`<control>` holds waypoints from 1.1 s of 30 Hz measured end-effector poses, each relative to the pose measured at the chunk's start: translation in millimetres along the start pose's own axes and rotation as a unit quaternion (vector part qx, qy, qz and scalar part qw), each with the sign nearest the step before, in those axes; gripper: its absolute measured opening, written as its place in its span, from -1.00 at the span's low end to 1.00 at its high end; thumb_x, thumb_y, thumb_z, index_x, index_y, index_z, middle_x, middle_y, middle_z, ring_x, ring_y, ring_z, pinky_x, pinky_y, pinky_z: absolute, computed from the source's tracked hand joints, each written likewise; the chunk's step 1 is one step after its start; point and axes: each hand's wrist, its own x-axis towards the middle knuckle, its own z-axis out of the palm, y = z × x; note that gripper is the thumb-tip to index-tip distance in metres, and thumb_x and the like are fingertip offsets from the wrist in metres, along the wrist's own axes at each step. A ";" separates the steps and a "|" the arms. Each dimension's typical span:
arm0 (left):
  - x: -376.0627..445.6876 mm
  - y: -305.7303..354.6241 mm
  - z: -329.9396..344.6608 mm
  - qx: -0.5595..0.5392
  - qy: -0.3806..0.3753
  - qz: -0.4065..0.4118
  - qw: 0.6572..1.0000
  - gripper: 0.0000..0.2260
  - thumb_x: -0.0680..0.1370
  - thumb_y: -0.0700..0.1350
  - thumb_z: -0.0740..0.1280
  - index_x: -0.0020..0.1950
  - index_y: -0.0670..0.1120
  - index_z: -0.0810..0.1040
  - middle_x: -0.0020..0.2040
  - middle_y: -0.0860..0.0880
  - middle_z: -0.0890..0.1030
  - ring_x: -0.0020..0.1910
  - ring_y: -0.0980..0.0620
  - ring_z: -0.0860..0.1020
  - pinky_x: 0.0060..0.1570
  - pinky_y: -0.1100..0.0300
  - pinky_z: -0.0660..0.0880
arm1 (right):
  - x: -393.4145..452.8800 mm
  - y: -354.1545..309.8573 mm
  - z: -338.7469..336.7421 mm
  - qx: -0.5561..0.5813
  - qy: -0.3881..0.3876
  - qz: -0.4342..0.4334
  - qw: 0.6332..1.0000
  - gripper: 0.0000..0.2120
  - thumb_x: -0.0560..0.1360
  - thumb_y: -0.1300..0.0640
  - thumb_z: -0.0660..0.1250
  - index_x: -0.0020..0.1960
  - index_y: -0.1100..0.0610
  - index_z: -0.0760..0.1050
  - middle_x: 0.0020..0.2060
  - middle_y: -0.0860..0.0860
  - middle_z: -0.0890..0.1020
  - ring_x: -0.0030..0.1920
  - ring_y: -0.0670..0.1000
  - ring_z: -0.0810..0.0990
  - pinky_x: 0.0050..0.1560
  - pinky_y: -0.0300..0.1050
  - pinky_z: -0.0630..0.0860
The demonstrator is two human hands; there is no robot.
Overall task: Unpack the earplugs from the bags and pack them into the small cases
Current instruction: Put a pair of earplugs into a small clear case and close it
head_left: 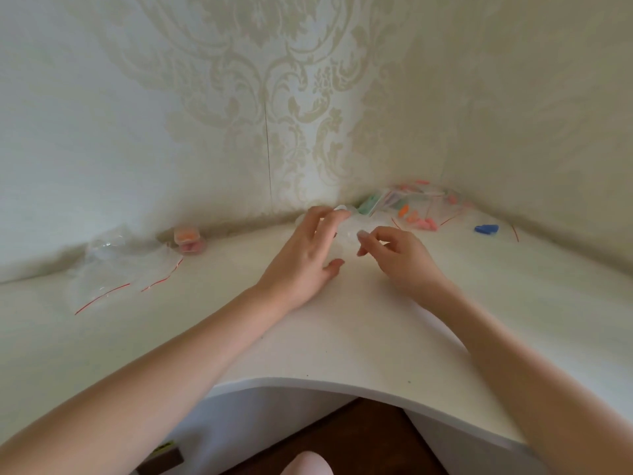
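Centrally, key relation: a clear small case point(344, 231) lies between the 2 hands on the white tabletop point(342, 337), just beyond the fingertips of both; its outline is faint against the surface, so its long axis cannot be told.
Left hand point(308, 248): fingers curl over the left side of the clear small case, thumb at its near edge; it seems to be grasping the case, though the contact is partly hidden.
Right hand point(394, 252): fingertips pinched together at the right edge of the same case; whether they hold an earplug or a lid edge cannot be told.
Nearer hand: both are about equally close; the left covers more of the case.
Supply: a pile of zip bags point(421, 200) with red seal lines sits in the far right corner, well apart from the hands, with orange and pink earplugs point(416, 219) visible in and around it.
Stray item: a blue earplug pair point(486, 229) lies alone to the right of the pile.
Filled cases: 2 stacked small cases point(187, 241) with orange and pink contents stand at the wall, left of the hands.
Emptied bags: crumpled clear bags point(120, 265) lie at far left, no contents visible.
Contents of held case: cannot be told.
Step judged: closing or opening the case in hand.
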 end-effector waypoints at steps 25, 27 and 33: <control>2.9 8.0 1.8 0.013 0.088 0.047 0.995 -0.64 0.39 -0.05 0.32 0.08 -0.24 0.61 -0.08 -0.07 0.68 -0.08 0.08 0.53 -0.11 0.29 0.46 | -3.4 -5.5 -5.5 0.149 -0.120 -0.015 0.981 -0.76 0.49 -0.02 0.35 0.00 0.15 0.50 -0.60 -0.12 0.40 -0.56 -0.09 0.15 -0.53 -0.27 0.10; 2.8 9.3 1.2 0.001 0.090 0.027 0.996 -0.61 0.38 -0.01 0.33 0.10 -0.22 0.61 -0.10 -0.07 0.68 -0.09 0.10 0.53 -0.15 0.24 0.50 | -3.9 -5.5 -5.7 0.176 -0.133 -0.004 0.975 -0.69 0.45 -0.10 0.32 -0.02 0.16 0.49 -0.61 -0.10 0.29 -0.55 -0.08 0.11 -0.53 -0.27 0.06; 1.4 8.7 -0.5 -0.051 0.099 -0.030 0.993 -0.61 0.36 0.03 0.41 0.07 -0.19 0.62 -0.10 -0.08 0.67 -0.17 0.06 0.64 -0.19 0.09 0.61 | -4.7 -4.6 -3.4 0.272 -0.160 0.057 0.947 -0.67 0.42 -0.18 0.26 -0.03 0.09 0.43 -0.52 -0.10 0.15 -0.52 -0.10 0.06 -0.53 -0.29 0.00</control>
